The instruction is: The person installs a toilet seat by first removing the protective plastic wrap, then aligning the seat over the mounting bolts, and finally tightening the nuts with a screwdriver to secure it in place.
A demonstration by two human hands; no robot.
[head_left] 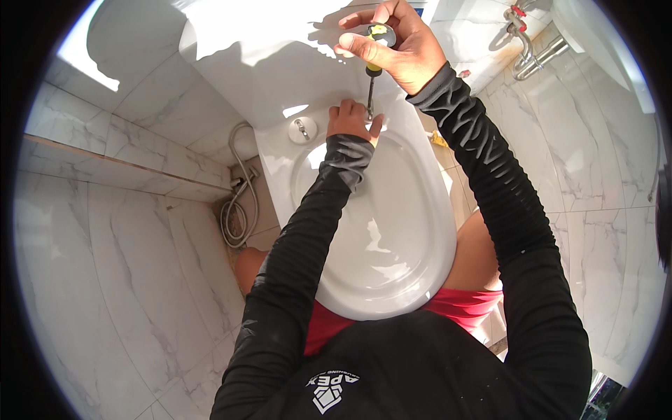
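Note:
My right hand [402, 52] is closed around the yellow-and-black handle of a screwdriver [371, 87]. The shaft points down at the rear right of a white toilet bowl [381, 301]. At its tip, my left hand [350, 120] has its fingers and thumb around a small metal hinge fitting [369, 116], which they partly cover. To the left of that hand, a matching round hinge fitting [302, 129] with a metal piece on top sits uncovered on the bowl's rear deck. The toilet has no seat on its rim.
A coiled grey hose [241, 220] hangs by the wall left of the toilet. Right of the bowl lies a yellow object [438, 138], partly hidden by my arm. A pipe with red-handled valves [516, 21] and a white basin [609, 42] are at the upper right.

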